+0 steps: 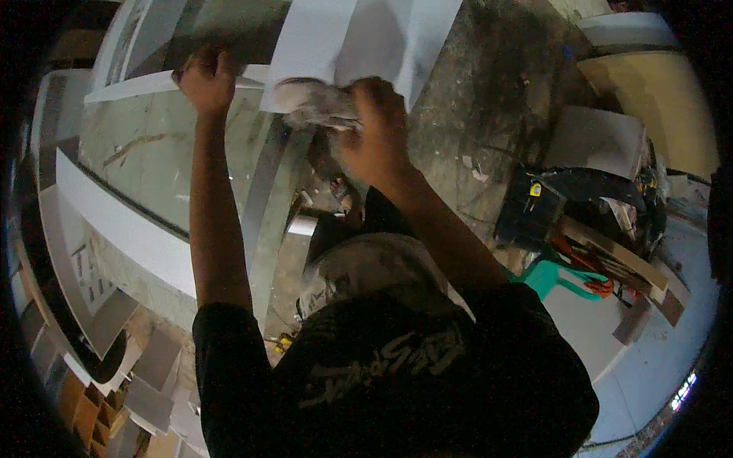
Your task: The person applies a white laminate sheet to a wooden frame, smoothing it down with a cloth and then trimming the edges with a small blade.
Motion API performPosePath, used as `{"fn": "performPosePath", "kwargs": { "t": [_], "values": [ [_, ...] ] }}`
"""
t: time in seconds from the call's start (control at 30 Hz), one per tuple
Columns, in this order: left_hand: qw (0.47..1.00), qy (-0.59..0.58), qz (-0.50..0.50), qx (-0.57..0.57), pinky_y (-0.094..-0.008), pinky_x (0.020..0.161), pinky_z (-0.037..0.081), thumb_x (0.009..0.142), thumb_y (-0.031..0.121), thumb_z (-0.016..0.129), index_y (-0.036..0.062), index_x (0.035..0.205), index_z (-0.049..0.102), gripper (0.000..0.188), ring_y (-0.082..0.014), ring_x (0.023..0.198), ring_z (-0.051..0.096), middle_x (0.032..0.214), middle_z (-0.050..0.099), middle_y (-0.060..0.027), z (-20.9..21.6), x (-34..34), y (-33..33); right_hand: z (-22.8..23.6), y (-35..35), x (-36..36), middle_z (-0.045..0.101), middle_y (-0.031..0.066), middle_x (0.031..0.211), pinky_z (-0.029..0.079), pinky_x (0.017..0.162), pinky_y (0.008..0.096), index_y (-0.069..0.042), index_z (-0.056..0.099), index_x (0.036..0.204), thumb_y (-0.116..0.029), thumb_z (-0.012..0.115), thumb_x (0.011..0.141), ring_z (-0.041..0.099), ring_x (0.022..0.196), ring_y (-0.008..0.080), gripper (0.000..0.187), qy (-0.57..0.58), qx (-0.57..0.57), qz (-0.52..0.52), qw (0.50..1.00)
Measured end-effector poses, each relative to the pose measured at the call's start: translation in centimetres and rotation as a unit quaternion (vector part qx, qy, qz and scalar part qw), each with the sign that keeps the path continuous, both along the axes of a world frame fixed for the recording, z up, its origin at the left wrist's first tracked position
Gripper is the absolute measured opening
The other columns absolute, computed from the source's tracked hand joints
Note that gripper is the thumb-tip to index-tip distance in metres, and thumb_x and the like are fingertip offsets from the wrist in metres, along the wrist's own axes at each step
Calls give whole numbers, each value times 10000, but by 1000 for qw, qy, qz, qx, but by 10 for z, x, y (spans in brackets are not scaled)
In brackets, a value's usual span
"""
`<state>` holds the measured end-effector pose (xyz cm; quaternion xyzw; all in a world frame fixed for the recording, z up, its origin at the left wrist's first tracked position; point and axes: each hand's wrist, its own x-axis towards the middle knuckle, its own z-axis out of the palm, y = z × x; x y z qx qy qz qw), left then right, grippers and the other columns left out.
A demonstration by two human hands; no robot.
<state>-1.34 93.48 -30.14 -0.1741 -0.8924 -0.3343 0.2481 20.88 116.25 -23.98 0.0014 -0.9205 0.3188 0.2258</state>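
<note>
Right hand [378, 126]: fingers closed on a rag [317, 103], grey-white and bunched, which extends to the left of the knuckles. Rag lies at the near edge of a white panel [305, 38]; contact along its whole underside cannot be judged. Panel runs up out of view at the top, a broad shadow across its middle. Left hand [206, 80]: well to the left of the rag, fingers curled at a narrow white strip [137, 88]; whether they actually grip it, cannot tell, as the fingertips are hidden. Strip passes behind this hand and reaches toward the panel. Nearer the body on the left, a long white board [126, 225] slants down toward the left forearm. Between and below the forearms: a foot [346, 200], pale shorts [366, 267] and a black shirt [382, 366] with a light print. Right of the panel, stained floor [489, 99]. Farther right, a yellow tape measure [535, 188] on a black case [523, 214], a grey box [599, 141] above it, and wood offcuts [611, 256] near a green plastic item [546, 275]. Far right, upper: a cream sheet [653, 107]. Lower left: grey pieces [149, 401], piled loosely.
</note>
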Motion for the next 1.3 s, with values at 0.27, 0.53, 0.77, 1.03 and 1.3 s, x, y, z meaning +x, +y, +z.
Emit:
{"fn": "performPosePath", "kwargs": {
  "t": [0.27,0.53,0.77,1.03,1.3],
  "values": [
    [965,-95,48,238,-400,935,450,740,247,856,-9,1285,468,716,-257,1108,551,1182,584,-139,41,129,64,3,11,109,627,162,1002,518,782,375,22,516,1164,-94,721,828,650,914,259,410,-41,-338,-119,933],
    [817,-277,107,495,-407,979,458,640,226,927,-46,1352,253,1018,-314,1152,522,1256,456,-240,44,159,116,8,5,105,652,127,1001,503,800,337,18,554,1130,-118,724,838,637,916,191,364,-10,-314,-98,944],
    [798,-281,126,518,-397,1004,434,609,109,928,-9,1361,143,1093,-302,1136,511,1252,432,-239,42,162,134,-11,8,97,652,128,1004,501,814,337,13,562,1124,-132,734,826,640,922,197,373,-8,-336,-129,933],
    [798,-257,114,533,-397,1036,413,601,112,931,-18,1364,121,1120,-296,1188,471,1263,426,-258,38,169,144,-30,16,90,665,134,1003,527,802,355,8,555,1150,-134,752,779,665,911,219,443,-64,-322,-161,931],
    [850,-190,126,474,-428,1073,372,574,121,937,-39,1362,112,1152,-303,1226,412,1308,376,-252,28,163,159,-52,26,90,672,148,1010,543,774,373,-11,567,1124,-135,797,743,687,923,258,462,-143,-291,-190,927]
  ]
}}
